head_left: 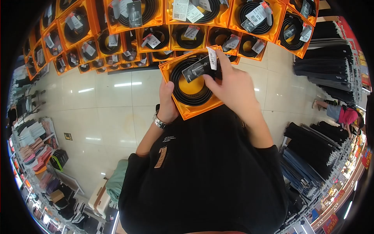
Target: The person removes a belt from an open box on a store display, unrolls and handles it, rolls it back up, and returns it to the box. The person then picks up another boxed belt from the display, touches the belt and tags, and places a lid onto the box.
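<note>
An orange box (183,113) with a coiled black belt (176,86) inside is held tilted in front of the chest. My left hand (168,104), with a metal watch at the wrist, grips the box's left side, thumb over the edge. My right hand (233,82) is at the box's right side, with thumb and fingers around the belt's buckle end and its tags. A dark picture tag (195,69) lies over the coil beside my right thumb, and a white label (212,58) stands up near the index finger. The buckle itself is mostly hidden.
Rows of orange boxes (156,43) with coiled belts fill the display ahead. Dark trousers hang on racks (323,62) at the right, near a person in a pink top (348,116). Folded clothes (33,146) are stacked at the left. A beige case (98,198) stands at the lower left.
</note>
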Tool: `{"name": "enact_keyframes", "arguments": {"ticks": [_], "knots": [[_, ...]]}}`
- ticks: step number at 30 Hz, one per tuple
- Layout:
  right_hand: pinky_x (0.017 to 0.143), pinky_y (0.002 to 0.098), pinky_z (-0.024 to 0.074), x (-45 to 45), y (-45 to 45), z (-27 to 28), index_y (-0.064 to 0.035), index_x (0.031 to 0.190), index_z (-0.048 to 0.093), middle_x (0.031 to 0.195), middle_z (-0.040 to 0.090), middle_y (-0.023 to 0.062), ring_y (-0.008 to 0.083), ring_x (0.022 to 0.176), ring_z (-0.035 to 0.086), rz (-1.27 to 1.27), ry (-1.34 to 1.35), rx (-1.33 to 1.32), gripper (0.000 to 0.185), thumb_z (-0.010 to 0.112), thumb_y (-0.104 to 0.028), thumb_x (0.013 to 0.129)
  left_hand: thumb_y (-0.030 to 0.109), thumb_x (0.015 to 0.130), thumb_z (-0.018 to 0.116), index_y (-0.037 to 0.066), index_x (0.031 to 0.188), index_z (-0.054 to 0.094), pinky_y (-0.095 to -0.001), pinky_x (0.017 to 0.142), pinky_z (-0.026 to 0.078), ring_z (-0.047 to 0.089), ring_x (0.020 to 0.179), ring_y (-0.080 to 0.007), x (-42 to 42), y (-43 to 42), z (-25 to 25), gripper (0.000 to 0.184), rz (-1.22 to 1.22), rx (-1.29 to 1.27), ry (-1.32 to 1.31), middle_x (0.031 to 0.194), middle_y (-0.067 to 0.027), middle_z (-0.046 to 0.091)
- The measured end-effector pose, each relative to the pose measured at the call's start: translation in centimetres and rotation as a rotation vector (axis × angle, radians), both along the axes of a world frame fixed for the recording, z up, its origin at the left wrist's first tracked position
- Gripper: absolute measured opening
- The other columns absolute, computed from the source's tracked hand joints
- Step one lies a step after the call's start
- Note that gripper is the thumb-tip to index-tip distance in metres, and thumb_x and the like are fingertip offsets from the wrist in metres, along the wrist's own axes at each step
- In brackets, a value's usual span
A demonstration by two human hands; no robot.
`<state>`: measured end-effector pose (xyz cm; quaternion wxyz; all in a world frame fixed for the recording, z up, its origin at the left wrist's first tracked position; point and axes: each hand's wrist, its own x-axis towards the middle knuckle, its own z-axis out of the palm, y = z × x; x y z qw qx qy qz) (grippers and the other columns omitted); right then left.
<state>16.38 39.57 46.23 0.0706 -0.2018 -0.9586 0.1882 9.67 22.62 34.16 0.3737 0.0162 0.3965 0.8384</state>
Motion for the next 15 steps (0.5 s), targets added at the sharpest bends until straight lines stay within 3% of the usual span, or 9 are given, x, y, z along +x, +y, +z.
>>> {"name": "enact_keyframes", "arguments": {"ticks": [1, 3, 5, 6, 9, 11, 13, 15], "knots": [[0.054, 0.0340, 0.0493, 0.2, 0.4, 0.7, -0.0072, 0.125, 0.049, 0.064, 0.061, 0.0067, 0.0243, 0.057, 0.062, -0.011, -0.070, -0.025, 0.057, 0.069, -0.029, 0.076, 0.047, 0.095, 0.036, -0.001, 0.130, 0.042, -0.0381, 0.095, 0.047, 0.058, 0.110, -0.0252, 0.0, 0.0, 0.0, 0.060, 0.002, -0.003, -0.011, 0.124, -0.0164, 0.056], [0.052, 0.0322, 0.0469, 0.7, 1.0, 1.6, -0.0099, 0.117, 0.057, 0.064, 0.058, 0.0049, 0.0224, 0.054, 0.059, -0.009, 0.069, 0.015, 0.046, 0.070, -0.026, 0.076, 0.047, 0.095, 0.037, -0.001, 0.131, 0.042, -0.0379, 0.095, 0.047, 0.058, 0.110, -0.0252, -0.1, -0.2, 0.1, 0.060, -0.014, -0.008, -0.056, 0.124, -0.0164, 0.056], [0.059, 0.0368, 0.0509, 1.0, 1.7, 2.6, -0.0060, 0.108, 0.059, 0.085, 0.067, 0.0093, 0.0280, 0.068, 0.065, 0.035, 0.154, 0.020, 0.037, 0.067, -0.027, 0.078, 0.048, 0.095, 0.037, -0.001, 0.131, 0.042, -0.0378, 0.095, 0.047, 0.058, 0.111, -0.0252, -0.2, 0.0, 0.4, 0.061, -0.034, -0.008, -0.091, 0.125, -0.0166, 0.056], [0.062, 0.0363, 0.0503, 1.0, 1.9, 2.8, -0.0061, 0.101, 0.062, 0.087, 0.064, 0.0079, 0.0276, 0.073, 0.063, 0.037, 0.142, -0.067, 0.029, 0.067, -0.022, 0.078, 0.048, 0.095, 0.037, -0.001, 0.131, 0.042, -0.0379, 0.095, 0.047, 0.058, 0.111, -0.0253, -0.2, 0.1, 0.4, 0.061, -0.026, 0.001, -0.075, 0.125, -0.0167, 0.055], [0.062, 0.0329, 0.0456, 0.8, 2.9, 1.1, -0.0050, 0.104, 0.062, 0.078, 0.054, 0.0079, 0.0225, 0.069, 0.056, 0.153, 0.231, -0.074, 0.028, 0.068, -0.013, 0.078, 0.048, 0.094, 0.037, -0.001, 0.131, 0.041, -0.0382, 0.095, 0.047, 0.057, 0.112, -0.0256, -0.2, 0.1, 0.5, 0.062, -0.014, 0.004, -0.043, 0.126, -0.0170, 0.054], [0.065, 0.0332, 0.0456, 0.6, 3.1, 0.0, -0.0043, 0.103, 0.061, 0.081, 0.054, 0.0087, 0.0235, 0.072, 0.056, 0.143, 0.203, -0.092, 0.026, 0.067, -0.012, 0.079, 0.048, 0.094, 0.037, -0.001, 0.132, 0.041, -0.0384, 0.095, 0.047, 0.057, 0.112, -0.0258, -0.3, 0.2, 0.6, 0.062, -0.017, -0.001, -0.028, 0.127, -0.0172, 0.054], [0.068, 0.0335, 0.0456, 0.2, 3.6, -0.6, -0.0035, 0.103, 0.061, 0.085, 0.054, 0.0094, 0.0246, 0.076, 0.057, 0.136, 0.176, -0.107, 0.024, 0.065, -0.011, 0.081, 0.041, 0.092, 0.051, 0.002, 0.135, 0.032, -0.0359, 0.094, 0.049, 0.054, 0.114, -0.0219, -0.6, 0.2, 0.7, 0.061, -0.070, 0.096, -0.017, 0.129, -0.0136, 0.049], [0.068, 0.0345, 0.0457, 0.0, 4.1, -1.0, -0.0040, 0.101, 0.061, 0.085, 0.054, 0.0109, 0.0274, 0.077, 0.057, 0.136, 0.164, -0.243, 0.021, 0.064, -0.012, 0.082, 0.041, 0.091, 0.052, 0.002, 0.135, 0.031, -0.0358, 0.094, 0.048, 0.054, 0.114, -0.0221, -0.8, 0.1, 0.7, 0.062, -0.073, 0.087, -0.018, 0.129, -0.0140, 0.049]]}}
